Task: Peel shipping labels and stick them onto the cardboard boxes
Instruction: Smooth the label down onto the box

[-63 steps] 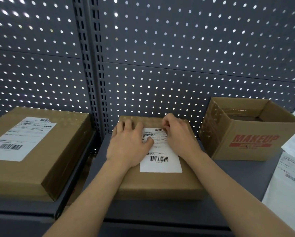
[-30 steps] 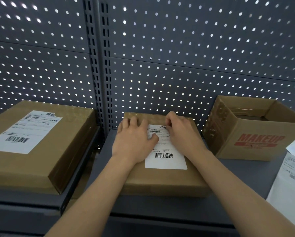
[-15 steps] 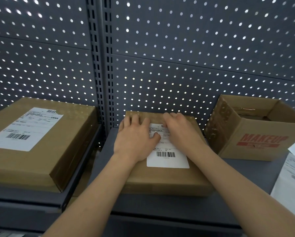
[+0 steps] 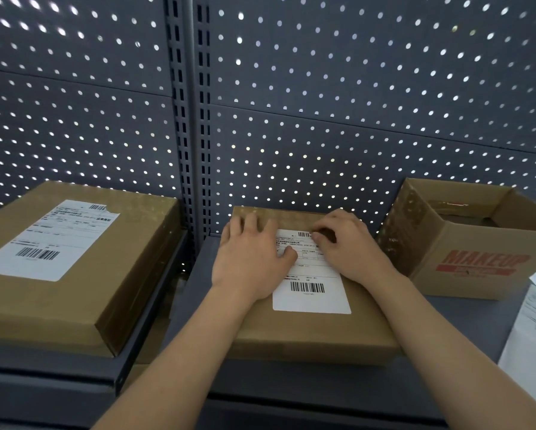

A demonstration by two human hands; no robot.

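L box [image 4: 105,274]: labelled. Mid box [image 4: 316,333]: label [image 4: 311,301] on; L hand [image 4: 251,262] fingers flat, R hand [image 4: 350,246] fingers curled at far corner. MAKEUP box [image 4: 431,268]: no label seen

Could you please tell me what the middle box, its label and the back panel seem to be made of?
Middle box: matte brown cardboard, with a glossy strip along its far edge, probably clear tape. Label: matte white paper, printed with barcodes and text. Back panel: apparently grey painted sheet metal, evenly punched with holes that let light through.
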